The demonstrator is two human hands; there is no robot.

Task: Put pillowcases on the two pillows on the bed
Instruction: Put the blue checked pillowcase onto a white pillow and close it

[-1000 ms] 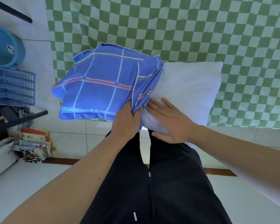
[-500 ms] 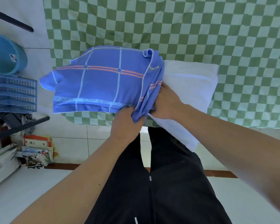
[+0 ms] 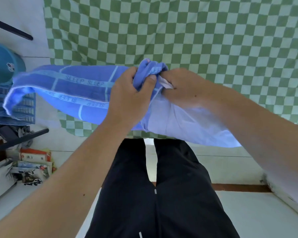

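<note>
You are standing on pale floor tiles (image 3: 248, 219) in black trousers (image 3: 162, 194), right at the edge of the bed. Your left hand (image 3: 129, 98) is gripping the bunched opening of the blue plaid pillowcase printed SLEEP (image 3: 72, 90), fingers curled tight into the cloth. Your right hand (image 3: 184, 86) is pinching the white pillow (image 3: 187, 124) at that same opening, fingers curled on its corner. The pillow is sitting partly inside the case, its bare end hanging out toward your right over the bed's edge. Beyond it, the green-and-white checked bedsheet (image 3: 196, 31) is covering the bed. To your left are lying stacked papers (image 3: 31, 165), blue slatted plastic trays (image 3: 0, 107) and a teal plastic basin (image 3: 3, 64).
</note>
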